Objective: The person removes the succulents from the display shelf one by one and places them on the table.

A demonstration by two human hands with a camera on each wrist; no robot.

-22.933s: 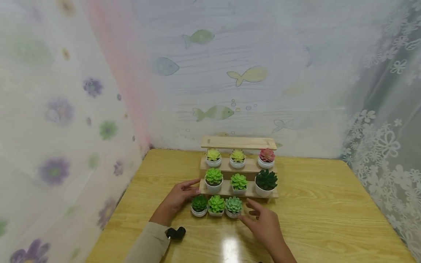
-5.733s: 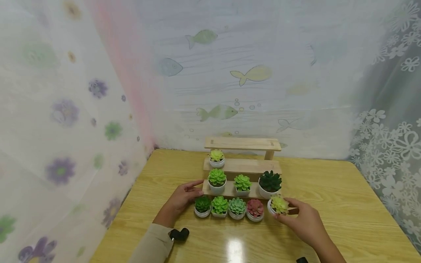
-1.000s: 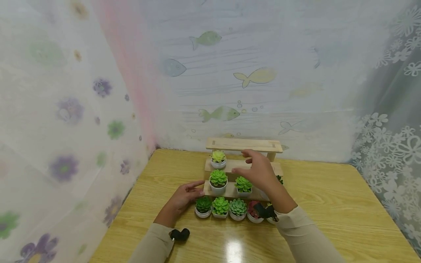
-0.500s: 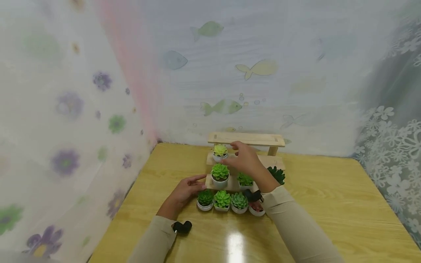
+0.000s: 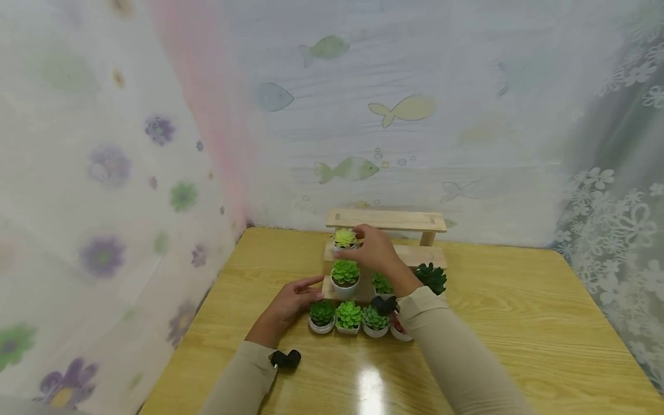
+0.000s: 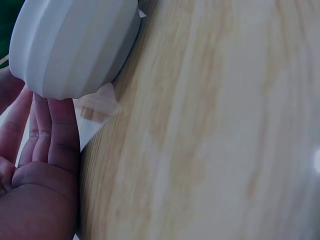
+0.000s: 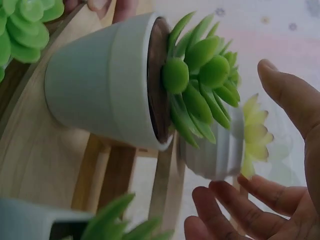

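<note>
Succulent (image 5: 344, 237), yellow-leaved, stands within the spread right hand (image 5: 376, 249); the relaxed left hand (image 5: 287, 302) touches the shelf (image 5: 365, 286).

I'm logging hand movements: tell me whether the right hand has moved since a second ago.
Yes. Against the wooden rack, the right hand has moved left, from near the middle to the yellow succulent at the left end.
</note>
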